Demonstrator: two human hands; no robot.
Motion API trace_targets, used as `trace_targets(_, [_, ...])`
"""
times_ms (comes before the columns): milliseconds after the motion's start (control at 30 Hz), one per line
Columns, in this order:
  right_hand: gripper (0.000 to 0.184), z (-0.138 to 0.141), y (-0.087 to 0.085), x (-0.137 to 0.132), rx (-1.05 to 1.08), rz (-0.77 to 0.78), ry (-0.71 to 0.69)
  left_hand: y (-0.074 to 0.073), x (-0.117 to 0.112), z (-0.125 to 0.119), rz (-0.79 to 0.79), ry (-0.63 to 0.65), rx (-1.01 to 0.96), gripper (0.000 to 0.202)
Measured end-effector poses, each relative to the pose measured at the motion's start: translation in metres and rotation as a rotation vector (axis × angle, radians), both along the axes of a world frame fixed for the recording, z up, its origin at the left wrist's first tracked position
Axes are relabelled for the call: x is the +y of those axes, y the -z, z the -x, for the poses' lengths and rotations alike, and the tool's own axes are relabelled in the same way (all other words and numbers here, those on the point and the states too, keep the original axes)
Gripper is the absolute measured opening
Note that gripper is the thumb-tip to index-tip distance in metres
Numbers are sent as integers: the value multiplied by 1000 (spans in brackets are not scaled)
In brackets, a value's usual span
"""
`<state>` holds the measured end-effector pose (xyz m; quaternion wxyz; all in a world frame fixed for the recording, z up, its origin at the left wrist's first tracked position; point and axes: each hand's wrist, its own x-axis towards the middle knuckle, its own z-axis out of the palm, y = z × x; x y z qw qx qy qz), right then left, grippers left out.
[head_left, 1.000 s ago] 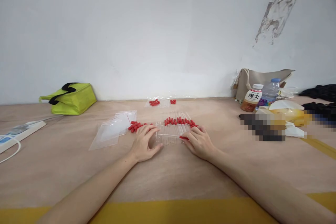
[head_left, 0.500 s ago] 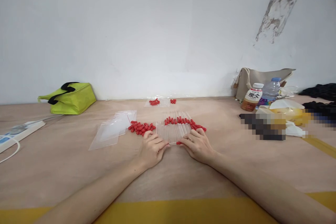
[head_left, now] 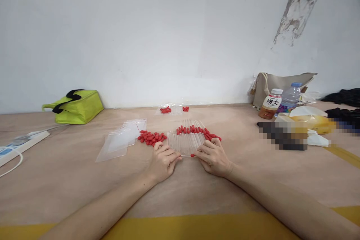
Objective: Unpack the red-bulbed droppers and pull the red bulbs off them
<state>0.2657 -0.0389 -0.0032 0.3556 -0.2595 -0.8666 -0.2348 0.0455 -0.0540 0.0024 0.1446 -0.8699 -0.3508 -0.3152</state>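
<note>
My left hand [head_left: 163, 160] is pinched on one end of a thin clear glass tube [head_left: 186, 155] at the near side of the row. At the tube's other end a red rubber bulb [head_left: 192, 155] shows by the fingertips of my right hand [head_left: 213, 157], which are closed around it. Just beyond both hands lies a row of clear tubes [head_left: 184, 142]. Past these are droppers with red bulbs [head_left: 192, 129], some reaching toward my right knuckles. A heap of loose red bulbs [head_left: 152, 138] sits beyond my left hand.
Clear plastic bags [head_left: 119, 140] lie left of the heap. Another bag with red bulbs [head_left: 165, 110] is by the wall. A green bag [head_left: 80, 108] and a power strip [head_left: 25, 146] are at left; a drink bottle [head_left: 270, 105] and beige bag [head_left: 284, 80] stand at right.
My right hand has shifted slightly to the right, and its fingers sit farther back on the red bulb. My left hand stays almost in place on the glass tube.
</note>
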Motion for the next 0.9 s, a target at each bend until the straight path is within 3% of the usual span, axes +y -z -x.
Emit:
trace_targets(133, [17,-8,4,2,28,21,10,0,2,8,-31,-43,-3,18])
trace_targets(233, [18,-19,6,10,199,95,71,1,10,20,-56,-118,-85,18])
trace_targets(400, [28,-41,6,44,678,434,150,5,30,28,-5,-148,-158,36])
trace_targets(533, [29,-65,9,72,866,686,342,5,40,25,-83,-188,-153,35])
trace_targets(700, [27,-84,16,86,952,859,439,6,48,22,-181,-171,-102,25])
trace_targets(900, [26,-80,15,83,871,999,449,7,46,18,-115,-144,38,24])
